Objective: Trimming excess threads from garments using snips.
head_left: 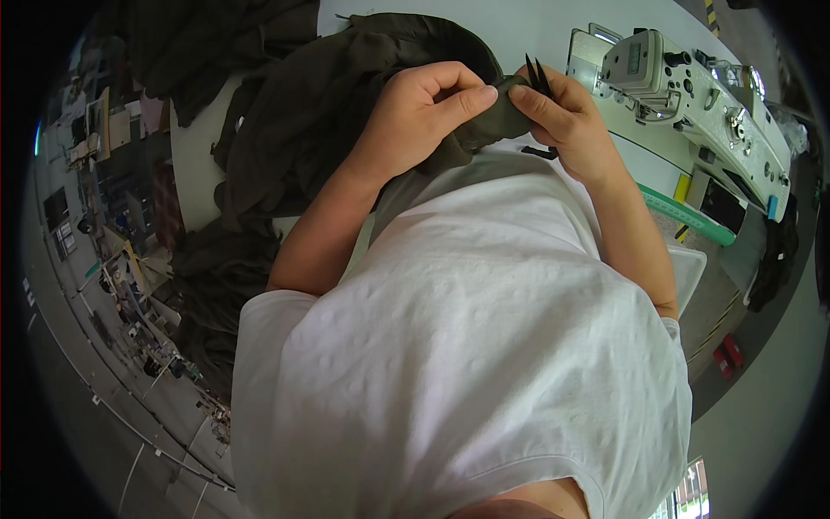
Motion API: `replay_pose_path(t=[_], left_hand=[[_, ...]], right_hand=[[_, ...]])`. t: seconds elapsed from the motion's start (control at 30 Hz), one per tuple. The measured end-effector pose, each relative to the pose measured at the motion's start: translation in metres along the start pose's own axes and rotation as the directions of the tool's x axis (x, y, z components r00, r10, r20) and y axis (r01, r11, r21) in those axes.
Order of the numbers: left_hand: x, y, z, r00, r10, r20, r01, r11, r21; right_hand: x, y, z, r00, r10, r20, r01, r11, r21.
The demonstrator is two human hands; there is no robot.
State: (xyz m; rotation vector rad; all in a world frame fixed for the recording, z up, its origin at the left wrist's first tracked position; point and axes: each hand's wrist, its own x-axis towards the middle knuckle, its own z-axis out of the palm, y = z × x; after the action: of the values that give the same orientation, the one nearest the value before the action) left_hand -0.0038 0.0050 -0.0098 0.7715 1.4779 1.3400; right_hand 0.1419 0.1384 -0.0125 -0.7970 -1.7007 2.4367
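In front of my chest, both hands hold up an edge of a dark olive garment (500, 121). My left hand (413, 117) is closed, pinching the cloth between thumb and bent fingers. Close beside it, my right hand (571, 117) pinches the same edge with its thumb on top. Black thread snips (538, 78) are also tucked in the right hand, their two pointed tips sticking up past the fingers and slightly apart. The fingers under the cloth are hidden. The rest of the garment spreads leftward in loose folds.
At the right stands a pale industrial sewing machine (692, 95) on the white table (536, 26). More dark cloth (216, 52) is heaped at the far left and hangs down on that side. A green strip (687, 214) runs along the table below the machine.
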Motion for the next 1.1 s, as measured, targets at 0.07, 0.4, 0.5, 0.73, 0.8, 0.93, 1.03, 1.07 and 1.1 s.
replay_pose_path(t=[0.07,0.4,0.5,0.73,0.8,0.93,1.03,1.07,1.1], left_hand=[[0.001,-0.004,-0.001,0.999,0.035,-0.020,-0.036,0.999,-0.036],[0.003,0.000,0.004,0.988,0.010,-0.153,-0.046,0.971,-0.234],[0.003,0.001,0.005,0.987,0.005,-0.161,-0.048,0.964,-0.261],[0.003,0.000,0.005,0.991,0.032,-0.126,-0.063,0.967,-0.246],[0.003,-0.001,0.005,0.992,0.021,-0.126,-0.053,0.965,-0.258],[0.004,-0.001,0.005,0.993,-0.012,-0.116,-0.023,0.956,-0.292],[0.004,0.000,0.005,0.994,-0.033,-0.101,0.000,0.950,-0.312],[0.004,0.000,0.005,0.994,-0.021,-0.109,-0.013,0.954,-0.298],[0.004,0.000,0.005,0.993,-0.008,-0.117,-0.026,0.958,-0.285]], right_hand=[[0.000,0.002,0.005,0.995,-0.086,-0.040,0.084,0.994,-0.064],[-0.025,-0.008,0.014,0.985,-0.173,0.029,0.173,0.985,-0.016],[-0.028,-0.015,0.021,0.996,-0.083,0.044,0.088,0.988,-0.128],[-0.024,-0.013,0.019,0.998,-0.022,0.057,0.031,0.985,-0.171],[-0.024,-0.012,0.018,0.998,-0.016,0.061,0.026,0.986,-0.163],[-0.023,-0.012,0.018,0.998,-0.014,0.066,0.024,0.988,-0.154],[-0.023,-0.012,0.017,0.997,-0.004,0.072,0.014,0.989,-0.148],[-0.023,-0.012,0.017,0.997,0.001,0.075,0.010,0.989,-0.146],[-0.023,-0.012,0.017,0.997,0.002,0.075,0.009,0.989,-0.145]])
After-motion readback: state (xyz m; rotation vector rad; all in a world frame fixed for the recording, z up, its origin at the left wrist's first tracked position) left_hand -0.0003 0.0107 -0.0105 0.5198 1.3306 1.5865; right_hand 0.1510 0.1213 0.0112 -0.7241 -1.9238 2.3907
